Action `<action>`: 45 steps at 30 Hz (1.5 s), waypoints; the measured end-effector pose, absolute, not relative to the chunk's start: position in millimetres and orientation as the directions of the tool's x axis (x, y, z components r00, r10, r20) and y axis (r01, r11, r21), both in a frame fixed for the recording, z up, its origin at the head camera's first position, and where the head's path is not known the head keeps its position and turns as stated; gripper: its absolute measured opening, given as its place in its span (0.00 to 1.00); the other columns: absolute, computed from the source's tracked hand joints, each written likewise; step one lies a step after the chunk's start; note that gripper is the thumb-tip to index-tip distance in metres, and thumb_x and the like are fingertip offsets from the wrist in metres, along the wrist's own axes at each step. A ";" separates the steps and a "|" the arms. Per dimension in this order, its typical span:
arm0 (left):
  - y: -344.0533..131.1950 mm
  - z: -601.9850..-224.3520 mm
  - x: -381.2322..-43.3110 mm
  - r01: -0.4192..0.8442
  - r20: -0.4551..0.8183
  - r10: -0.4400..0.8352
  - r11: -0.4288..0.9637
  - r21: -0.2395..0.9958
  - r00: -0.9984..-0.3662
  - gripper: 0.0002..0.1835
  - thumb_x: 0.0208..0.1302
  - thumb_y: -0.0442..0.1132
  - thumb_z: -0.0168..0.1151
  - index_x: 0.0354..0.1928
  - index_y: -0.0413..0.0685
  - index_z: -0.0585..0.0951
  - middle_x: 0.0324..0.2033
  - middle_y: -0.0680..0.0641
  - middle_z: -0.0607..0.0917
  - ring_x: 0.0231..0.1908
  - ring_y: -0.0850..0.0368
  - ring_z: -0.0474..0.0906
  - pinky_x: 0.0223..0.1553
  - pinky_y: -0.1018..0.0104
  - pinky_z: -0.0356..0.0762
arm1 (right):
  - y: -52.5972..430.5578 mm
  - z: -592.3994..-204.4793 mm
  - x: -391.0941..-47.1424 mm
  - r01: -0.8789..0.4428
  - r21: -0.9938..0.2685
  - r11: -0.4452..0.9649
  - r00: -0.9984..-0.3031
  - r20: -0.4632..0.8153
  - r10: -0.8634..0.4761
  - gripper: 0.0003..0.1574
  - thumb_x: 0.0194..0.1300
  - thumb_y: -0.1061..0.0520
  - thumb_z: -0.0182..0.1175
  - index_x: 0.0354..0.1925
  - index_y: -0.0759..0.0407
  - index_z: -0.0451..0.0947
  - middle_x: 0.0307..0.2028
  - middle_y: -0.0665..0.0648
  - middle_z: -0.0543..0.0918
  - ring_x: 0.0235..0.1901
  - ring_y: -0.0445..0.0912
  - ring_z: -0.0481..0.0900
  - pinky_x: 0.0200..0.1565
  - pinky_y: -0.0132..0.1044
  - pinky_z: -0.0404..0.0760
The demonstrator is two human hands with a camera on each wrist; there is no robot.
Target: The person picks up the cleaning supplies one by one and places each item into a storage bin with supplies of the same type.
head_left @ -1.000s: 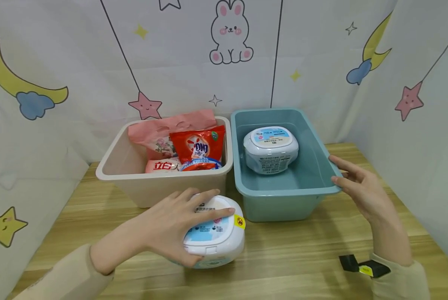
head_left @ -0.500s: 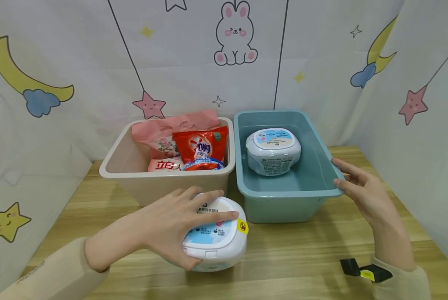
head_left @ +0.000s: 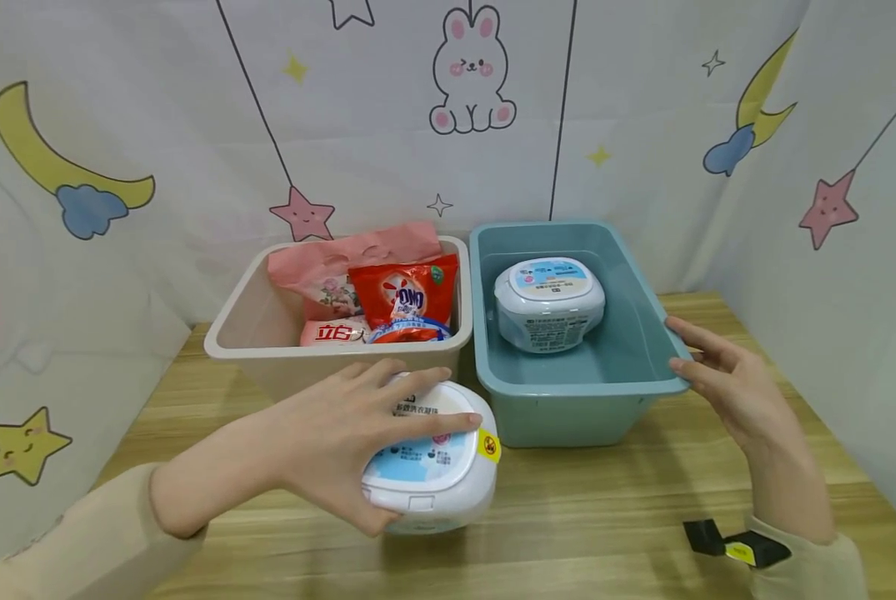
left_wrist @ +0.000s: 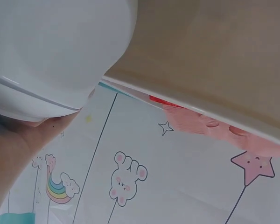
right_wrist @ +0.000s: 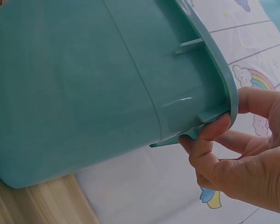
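My left hand [head_left: 350,446] spans the lid of a white tub of laundry pods [head_left: 458,492], its thumb on the near side and fingers over the far side. The tub is in front of the two bins, close over the table, and fills the upper left of the left wrist view. My right hand [head_left: 736,392] pinches the right rim of the blue-green bin [head_left: 560,408]; in the right wrist view, fingers and thumb lie on either side of that rim [right_wrist: 231,88]. A second white tub of laundry pods [head_left: 548,304] sits upright inside this bin.
Left of the blue-green bin stands a beige bin [head_left: 241,333] with a red detergent bag [head_left: 406,292], a pink bag [head_left: 312,287] and other packets. Both bins stand on a wood-grain table [head_left: 568,533] before a printed cloth backdrop [head_left: 372,117].
The tub under my left hand has risen slightly against the bins. My right hand stays on the rim. The head view has shifted a little.
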State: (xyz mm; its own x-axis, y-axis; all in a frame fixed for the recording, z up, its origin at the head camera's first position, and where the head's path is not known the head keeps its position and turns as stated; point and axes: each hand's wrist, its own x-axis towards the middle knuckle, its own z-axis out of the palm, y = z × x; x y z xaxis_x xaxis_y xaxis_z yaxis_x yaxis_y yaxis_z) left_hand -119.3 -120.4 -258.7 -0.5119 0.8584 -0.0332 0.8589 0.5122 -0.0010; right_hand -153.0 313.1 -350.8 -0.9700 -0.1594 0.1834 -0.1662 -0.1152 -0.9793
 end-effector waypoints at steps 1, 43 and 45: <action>-120.0 -257.3 -119.3 0.861 -0.031 0.860 0.509 -0.008 -0.509 0.51 0.44 0.68 0.64 0.71 0.84 0.50 0.72 0.51 0.59 0.68 0.47 0.58 0.62 0.44 0.67 | 313.3 -350.9 -152.8 -0.165 -0.979 -0.116 -0.970 0.182 -0.160 0.33 0.67 0.72 0.51 0.67 0.55 0.67 0.42 0.52 0.76 0.38 0.38 0.77 0.45 0.24 0.80; -118.7 -198.2 -149.3 0.844 0.122 0.847 0.529 -0.085 -0.518 0.50 0.42 0.66 0.66 0.70 0.84 0.55 0.69 0.54 0.62 0.61 0.54 0.63 0.49 0.57 0.74 | 314.8 -351.8 -153.1 -0.168 -0.974 -0.151 -0.962 0.196 -0.189 0.33 0.67 0.73 0.49 0.68 0.54 0.66 0.38 0.53 0.80 0.38 0.40 0.80 0.45 0.26 0.81; -116.7 -196.6 -150.2 0.842 0.122 0.845 0.532 -0.085 -0.521 0.50 0.42 0.66 0.66 0.70 0.85 0.54 0.69 0.55 0.62 0.61 0.55 0.63 0.48 0.58 0.74 | 314.8 -351.8 -153.2 -0.173 -0.973 -0.151 -0.961 0.200 -0.192 0.34 0.67 0.73 0.49 0.68 0.54 0.66 0.38 0.53 0.80 0.38 0.40 0.80 0.45 0.26 0.81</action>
